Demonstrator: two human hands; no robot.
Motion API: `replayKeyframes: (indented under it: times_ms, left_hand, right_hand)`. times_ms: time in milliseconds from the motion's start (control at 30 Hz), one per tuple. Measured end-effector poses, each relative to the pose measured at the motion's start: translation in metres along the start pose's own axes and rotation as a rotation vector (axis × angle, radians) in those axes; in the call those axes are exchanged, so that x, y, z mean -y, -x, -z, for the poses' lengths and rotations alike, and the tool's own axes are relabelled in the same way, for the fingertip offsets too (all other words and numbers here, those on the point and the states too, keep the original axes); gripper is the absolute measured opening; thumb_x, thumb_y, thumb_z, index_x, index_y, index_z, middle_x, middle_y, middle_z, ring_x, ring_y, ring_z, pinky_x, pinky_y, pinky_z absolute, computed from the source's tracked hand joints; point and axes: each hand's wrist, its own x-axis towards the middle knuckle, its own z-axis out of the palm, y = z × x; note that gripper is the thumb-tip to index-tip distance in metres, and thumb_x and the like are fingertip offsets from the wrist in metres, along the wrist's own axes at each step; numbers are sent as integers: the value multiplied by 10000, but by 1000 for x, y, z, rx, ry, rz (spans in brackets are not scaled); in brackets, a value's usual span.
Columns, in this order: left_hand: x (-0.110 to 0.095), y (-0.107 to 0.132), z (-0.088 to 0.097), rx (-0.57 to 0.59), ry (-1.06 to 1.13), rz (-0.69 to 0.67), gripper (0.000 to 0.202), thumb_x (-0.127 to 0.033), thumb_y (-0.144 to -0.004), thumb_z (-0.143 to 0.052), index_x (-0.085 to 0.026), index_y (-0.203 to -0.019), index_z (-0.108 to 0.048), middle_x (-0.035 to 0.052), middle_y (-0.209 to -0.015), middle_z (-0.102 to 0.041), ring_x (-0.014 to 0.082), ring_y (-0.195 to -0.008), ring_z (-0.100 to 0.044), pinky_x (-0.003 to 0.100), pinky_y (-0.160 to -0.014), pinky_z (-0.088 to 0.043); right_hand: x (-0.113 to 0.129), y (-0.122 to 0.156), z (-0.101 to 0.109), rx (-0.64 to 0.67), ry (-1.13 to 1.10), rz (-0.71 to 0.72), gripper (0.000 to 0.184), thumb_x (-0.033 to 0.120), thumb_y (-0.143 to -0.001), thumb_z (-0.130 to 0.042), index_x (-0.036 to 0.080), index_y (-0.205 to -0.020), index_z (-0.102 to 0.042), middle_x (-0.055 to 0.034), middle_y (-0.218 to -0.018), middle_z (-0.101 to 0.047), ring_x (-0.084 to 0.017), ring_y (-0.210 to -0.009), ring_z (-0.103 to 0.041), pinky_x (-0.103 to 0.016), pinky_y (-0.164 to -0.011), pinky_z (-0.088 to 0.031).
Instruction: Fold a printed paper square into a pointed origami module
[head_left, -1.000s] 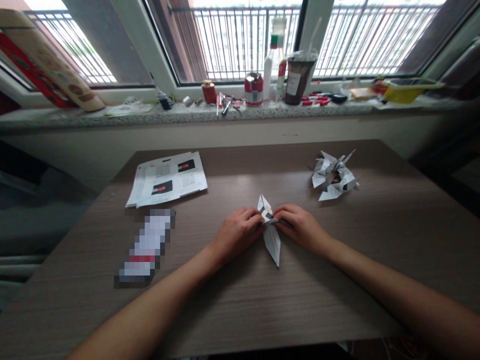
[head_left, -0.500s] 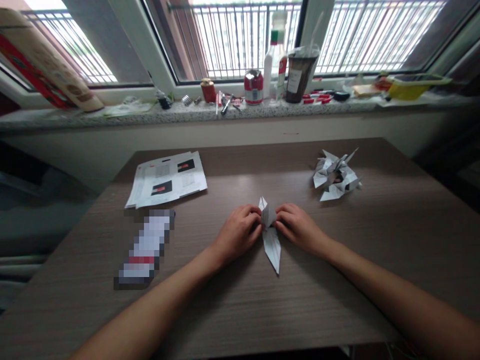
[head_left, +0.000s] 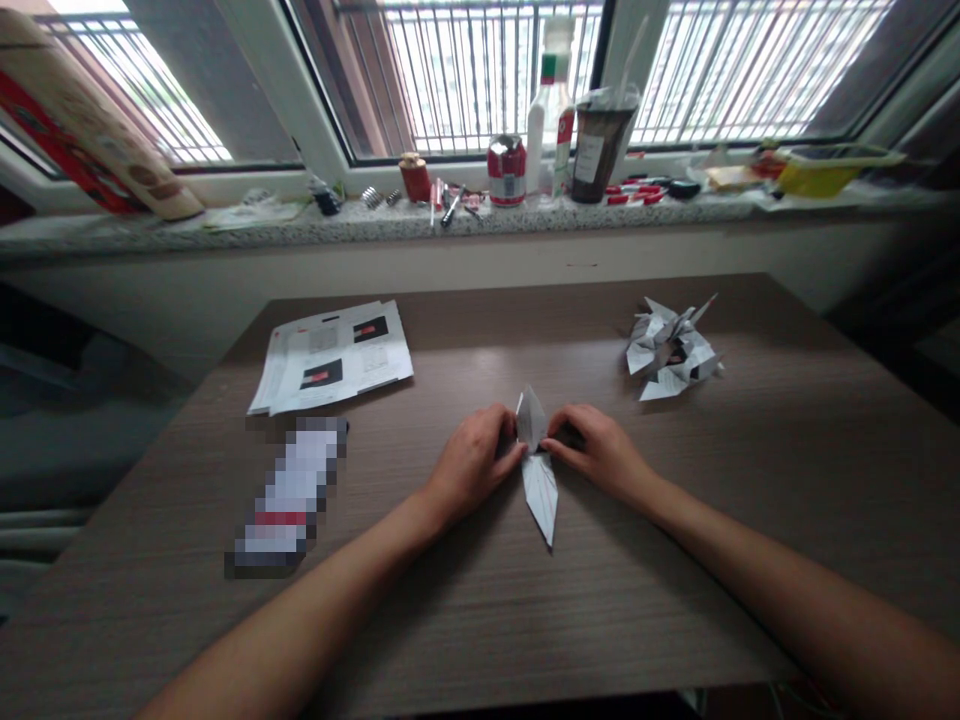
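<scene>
A folded piece of printed white paper (head_left: 541,490) lies in the middle of the table, one long point toward me and a second pointed flap raised at its far end. From the left, my left hand (head_left: 476,455) pinches its edge near the middle fold between thumb and fingers. My right hand (head_left: 592,445) pinches the opposite edge, thumb and forefinger together at the fold. The fingertips partly hide the paper's sides.
On the table (head_left: 450,620), a stack of printed sheets (head_left: 337,355) lies back left, with a pixelated phone-like object (head_left: 289,495) in front. Several folded paper shapes (head_left: 671,350) are heaped back right. The windowsill (head_left: 360,228) holds a can (head_left: 507,170), a drink cup (head_left: 600,150) and bottles.
The far flap, earlier folded and angled between my fingers, now stands broader and straighter. The near point has shifted slightly left. Both hands keep hold at the sides.
</scene>
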Motion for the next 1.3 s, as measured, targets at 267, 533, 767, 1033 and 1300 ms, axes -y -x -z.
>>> replayKeyframes:
  times_ms: [267,533,767,1033,1300]
  left_hand:
    - [-2,4,1,-23,-21,-22,212,-220,-938,-699,-210,-1124,-599,104,-1283,-574,246,-1085,-622,417,-939,-535]
    - [-1,3,6,4,-206,-59,209,-243,-986,-665,-225,-1193,-656,63,-1237,-690,259,-1143,-628,463,-1027,-491]
    - [-9,5,9,6,-253,-54,271,-366,-985,-660,-219,-1211,-686,93,-1251,-681,283,-1150,-614,479,-1022,-482]
    - [-17,7,13,7,-266,-32,392,-459,-899,-747,-231,-1211,-681,103,-1207,-654,306,-1119,-595,488,-997,-483]
    - [-9,9,8,49,-214,-89,403,-279,-889,-742,-215,-1273,-637,88,-1208,-656,287,-1110,-585,461,-984,-492]
  right_hand:
    - [-1,-1,-2,7,62,93,66,197,-921,-746,214,-962,-698,-52,-932,-719,-232,-910,-636,-361,-807,-494]
    - [-6,3,-4,10,132,172,151,230,-982,-660,211,-1098,-754,-95,-1024,-700,-244,-958,-626,-390,-826,-528]
    - [-4,4,-3,19,145,196,209,214,-986,-635,231,-1156,-756,-122,-1158,-665,-255,-1043,-628,-441,-899,-550]
    - [1,7,3,62,174,255,247,230,-983,-639,248,-1205,-746,-132,-1212,-654,-279,-1125,-586,-484,-956,-540]
    - [7,6,4,64,185,288,206,246,-1003,-613,265,-1158,-749,-110,-1217,-653,-275,-1152,-570,-489,-989,-519]
